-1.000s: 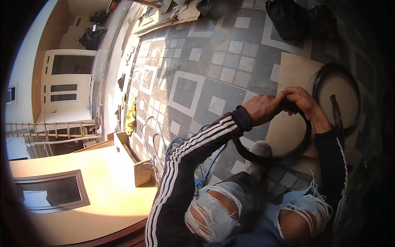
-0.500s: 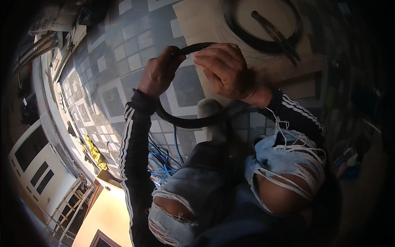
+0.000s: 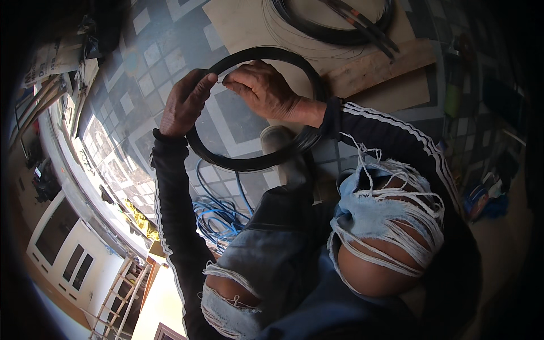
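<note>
Above your knees, you hold a black rubber ring (image 3: 249,164) upright in the air over the grey patterned tile floor (image 3: 141,62). Your left hand (image 3: 184,105) wraps its upper left arc, fingers closed on the rubber. Your right hand (image 3: 263,90) pinches at the same top arc, its fingertips meeting the left hand's, and the forearm passes through the hoop. Past the ring's far side lies a pale plywood sheet (image 3: 249,22) with a coil of black cable (image 3: 334,28) on it, close to the sheet's far edge, and a wooden plank (image 3: 379,65) along its near edge. Loose blue cable (image 3: 218,212) lies on the tiles beside your left leg. Open floor stretches to your left.
</note>
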Motion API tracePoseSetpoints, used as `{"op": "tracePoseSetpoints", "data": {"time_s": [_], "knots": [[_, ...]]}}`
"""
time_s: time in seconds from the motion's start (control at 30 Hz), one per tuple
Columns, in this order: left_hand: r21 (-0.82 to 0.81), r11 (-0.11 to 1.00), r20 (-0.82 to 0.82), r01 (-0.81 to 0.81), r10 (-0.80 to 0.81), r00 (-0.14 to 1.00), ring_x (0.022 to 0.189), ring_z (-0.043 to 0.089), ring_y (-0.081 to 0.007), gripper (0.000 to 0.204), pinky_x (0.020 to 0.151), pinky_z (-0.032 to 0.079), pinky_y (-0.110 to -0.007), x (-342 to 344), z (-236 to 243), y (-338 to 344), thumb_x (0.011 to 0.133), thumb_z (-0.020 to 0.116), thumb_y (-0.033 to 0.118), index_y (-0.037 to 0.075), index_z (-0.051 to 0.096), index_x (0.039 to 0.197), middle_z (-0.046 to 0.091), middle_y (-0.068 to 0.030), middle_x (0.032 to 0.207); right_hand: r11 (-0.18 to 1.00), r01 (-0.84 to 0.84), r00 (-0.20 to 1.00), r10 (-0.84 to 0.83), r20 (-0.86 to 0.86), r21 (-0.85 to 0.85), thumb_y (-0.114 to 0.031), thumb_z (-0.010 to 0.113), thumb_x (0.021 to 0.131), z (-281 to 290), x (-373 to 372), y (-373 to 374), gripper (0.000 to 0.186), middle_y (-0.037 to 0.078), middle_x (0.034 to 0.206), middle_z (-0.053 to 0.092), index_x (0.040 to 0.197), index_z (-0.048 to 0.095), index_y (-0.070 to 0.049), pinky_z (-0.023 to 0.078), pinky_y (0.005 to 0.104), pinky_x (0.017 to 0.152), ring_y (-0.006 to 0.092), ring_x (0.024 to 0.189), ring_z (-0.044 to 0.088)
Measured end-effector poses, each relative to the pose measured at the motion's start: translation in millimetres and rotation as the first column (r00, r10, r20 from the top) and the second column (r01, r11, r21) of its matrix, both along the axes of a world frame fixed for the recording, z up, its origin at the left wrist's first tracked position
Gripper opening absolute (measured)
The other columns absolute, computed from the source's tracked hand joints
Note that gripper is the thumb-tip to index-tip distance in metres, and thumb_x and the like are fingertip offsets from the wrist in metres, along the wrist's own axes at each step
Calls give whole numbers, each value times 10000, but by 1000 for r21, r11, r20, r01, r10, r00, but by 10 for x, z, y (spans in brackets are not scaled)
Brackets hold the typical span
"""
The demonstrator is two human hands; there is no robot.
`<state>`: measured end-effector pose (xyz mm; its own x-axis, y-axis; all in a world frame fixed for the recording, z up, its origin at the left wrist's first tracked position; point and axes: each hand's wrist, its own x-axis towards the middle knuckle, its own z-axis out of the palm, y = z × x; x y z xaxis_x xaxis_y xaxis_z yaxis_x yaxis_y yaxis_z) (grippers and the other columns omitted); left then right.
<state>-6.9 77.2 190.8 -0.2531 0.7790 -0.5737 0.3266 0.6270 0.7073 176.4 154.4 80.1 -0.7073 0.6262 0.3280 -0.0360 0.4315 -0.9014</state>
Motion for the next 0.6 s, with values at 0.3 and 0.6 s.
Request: {"op": "tracePoseSetpoints", "data": {"time_s": [0.3, 0.6], "knots": [[-53, 998, 2, -44, 44, 999, 538, 344, -10, 435, 467, 256, -212, 76, 21, 55, 1019, 634, 523, 88, 639, 1032, 409, 89, 689, 774, -51, 997, 8, -71, -631, -247, 646, 1028, -125, -193, -124, 214, 94, 971, 753, 1052, 718, -47, 534, 343, 917, 222, 977, 713], [-73, 997, -175, -36, 22, 984, 614, 465, -111, 510, 568, 395, -298, 134, 41, 69, 1035, 595, 521, 19, 638, 952, 493, -11, 679, 869, 60, 989, -118, -89, -492, -202, 651, 1004, -55, -243, -337, 203, 139, 994, 759, 1148, 671, -61, 564, 358, 837, 294, 933, 733]]}}
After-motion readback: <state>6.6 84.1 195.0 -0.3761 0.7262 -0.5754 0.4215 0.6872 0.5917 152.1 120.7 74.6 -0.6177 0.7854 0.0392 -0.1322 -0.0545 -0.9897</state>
